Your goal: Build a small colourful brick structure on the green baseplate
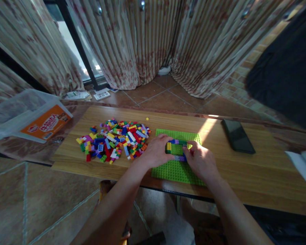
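A green studded baseplate (pixel 178 172) lies on the table with a small rectangular frame of toy bricks (pixel 177 142) on it, in blue, purple, green and yellow. Around the frame's left side curves my left hand (pixel 156 149), its thumb at the near side and fingers at the far side. My right hand (pixel 201 160) is closed at the frame's right end, fingertips pressed on the bricks there. The hand covers most of that end, so the exact brick under the fingers is hidden.
Left of the baseplate spreads a pile of mixed toy bricks (pixel 117 139) on the wooden table (pixel 244 173). One yellow brick (pixel 147 118) lies apart behind it. A dark phone (pixel 238 136) rests at right. A clear plastic bin (pixel 30 115) stands left, white paper (pixel 302 166) far right.
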The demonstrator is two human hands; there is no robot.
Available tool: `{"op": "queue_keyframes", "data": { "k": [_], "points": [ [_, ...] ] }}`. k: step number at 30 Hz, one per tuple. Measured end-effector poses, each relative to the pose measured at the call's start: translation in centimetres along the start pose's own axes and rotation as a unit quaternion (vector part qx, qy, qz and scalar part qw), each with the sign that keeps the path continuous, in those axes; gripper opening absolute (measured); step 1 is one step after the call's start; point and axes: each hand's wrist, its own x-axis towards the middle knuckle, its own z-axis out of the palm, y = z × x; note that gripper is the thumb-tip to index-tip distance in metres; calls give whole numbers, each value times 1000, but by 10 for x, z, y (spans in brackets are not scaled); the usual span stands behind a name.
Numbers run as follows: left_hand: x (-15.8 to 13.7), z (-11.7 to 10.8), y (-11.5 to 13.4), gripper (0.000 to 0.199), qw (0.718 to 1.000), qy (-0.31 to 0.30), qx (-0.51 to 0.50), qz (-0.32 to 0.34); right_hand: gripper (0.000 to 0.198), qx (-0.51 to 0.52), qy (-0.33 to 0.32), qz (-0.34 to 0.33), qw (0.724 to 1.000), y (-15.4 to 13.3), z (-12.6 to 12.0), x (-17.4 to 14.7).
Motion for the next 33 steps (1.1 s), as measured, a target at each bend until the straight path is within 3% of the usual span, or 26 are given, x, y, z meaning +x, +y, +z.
{"op": "queue_keyframes", "data": {
  "k": [33],
  "points": [
    [0,-1,1,57,1000,-6,1,3,29,-11,-17,14,1000,-3,-2,0]
  ]
}}
